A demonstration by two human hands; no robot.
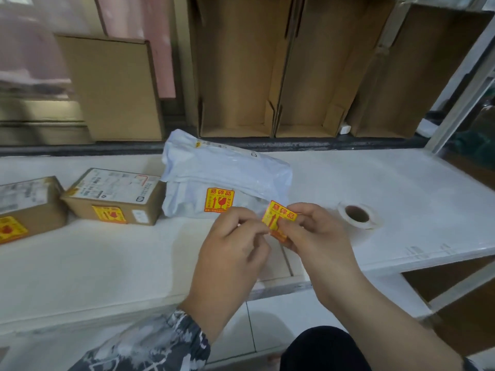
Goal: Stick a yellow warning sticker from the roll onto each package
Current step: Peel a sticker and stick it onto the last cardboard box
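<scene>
1. A yellow sticker point(279, 220) with red print is held above the white table point(107, 258), near the middle of its front edge, between both hands
2. The left hand point(232, 253) is closed in a pinch; thumb and forefinger meet at the left side of the sticker, and the other fingers are curled in
3. The right hand point(313, 236) is also closed in a pinch; the lower right part of the sticker is gripped by its thumb and fingers, so only the upper part of the sticker is seen
4. It cannot be told if backing paper is still joined to the sticker
5. A white plastic bag package point(227, 178) is placed at the middle of the table, toward the back edge, and a yellow sticker point(219, 200) is already stuck on its front side
6. A cardboard box point(115, 196) is placed just left of the bag, with a white shipping label on top and a yellow sticker point(109, 214) on its front face
7. A second box point(29, 207) is seen at the left edge of the table, also with a yellow sticker point(12, 229) on its front
8. The sticker roll point(357, 215) lies flat on the table to the right of the hands, apart from the packages; its brown core is seen from above
9. Open cardboard cartons point(267, 76) are stood behind the back edge of the table
</scene>
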